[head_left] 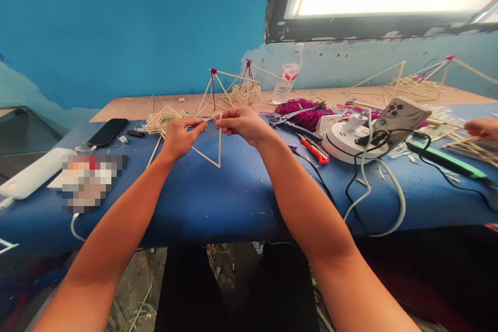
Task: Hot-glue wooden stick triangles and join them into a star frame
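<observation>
A small triangle of thin pale sticks (212,158) hangs just above the blue tabletop (233,192), held up between both my hands. My left hand (181,137) pinches the frame's upper left part, fingers closed on a stick. My right hand (243,124) pinches the top corner where the upright stick ends. The two pinches almost touch. Behind them lie a flat stack of sticks (163,119) and two stick pyramids tied with purple yarn (233,85).
Scissors (290,116), a red utility knife (317,150), purple yarn (305,111), a round white power strip (350,142) with cables and a propped phone (400,116) lie right. A black phone (107,132) and white power bank (31,174) lie left. Another person's hand (482,127) is at far right.
</observation>
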Demonstrator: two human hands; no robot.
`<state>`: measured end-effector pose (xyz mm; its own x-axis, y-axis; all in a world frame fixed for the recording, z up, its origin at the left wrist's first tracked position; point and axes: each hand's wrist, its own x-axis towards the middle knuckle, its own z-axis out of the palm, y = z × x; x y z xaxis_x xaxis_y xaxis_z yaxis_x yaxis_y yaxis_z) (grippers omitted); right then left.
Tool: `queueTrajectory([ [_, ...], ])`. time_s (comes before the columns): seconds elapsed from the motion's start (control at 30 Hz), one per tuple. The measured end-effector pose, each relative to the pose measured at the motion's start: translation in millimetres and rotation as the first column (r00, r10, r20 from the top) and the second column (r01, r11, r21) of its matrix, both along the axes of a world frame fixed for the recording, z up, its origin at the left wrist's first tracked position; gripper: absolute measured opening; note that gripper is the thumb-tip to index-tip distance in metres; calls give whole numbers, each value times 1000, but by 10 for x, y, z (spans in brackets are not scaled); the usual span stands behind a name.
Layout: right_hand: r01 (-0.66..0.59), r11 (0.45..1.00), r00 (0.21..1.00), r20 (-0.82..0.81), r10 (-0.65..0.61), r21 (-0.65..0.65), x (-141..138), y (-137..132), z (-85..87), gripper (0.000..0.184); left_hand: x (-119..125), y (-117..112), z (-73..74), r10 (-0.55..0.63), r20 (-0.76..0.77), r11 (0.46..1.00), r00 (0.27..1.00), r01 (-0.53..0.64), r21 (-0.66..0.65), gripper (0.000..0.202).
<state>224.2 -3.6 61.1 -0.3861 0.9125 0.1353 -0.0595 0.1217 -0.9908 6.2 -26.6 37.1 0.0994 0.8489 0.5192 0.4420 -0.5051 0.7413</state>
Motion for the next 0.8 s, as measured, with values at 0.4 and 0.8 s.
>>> queueTrajectory([
  [0.4, 61, 998, 998, -18, -61, -14, -100, -44, -3, 25, 27, -61, 19, 83, -29, 993, 996, -80, 81, 17],
  [0.8, 73, 996, 997, 25, -74, 51, -142, -75, 5, 10, 62, -91, 38, 75, -96, 993, 993, -65, 102, 18],
])
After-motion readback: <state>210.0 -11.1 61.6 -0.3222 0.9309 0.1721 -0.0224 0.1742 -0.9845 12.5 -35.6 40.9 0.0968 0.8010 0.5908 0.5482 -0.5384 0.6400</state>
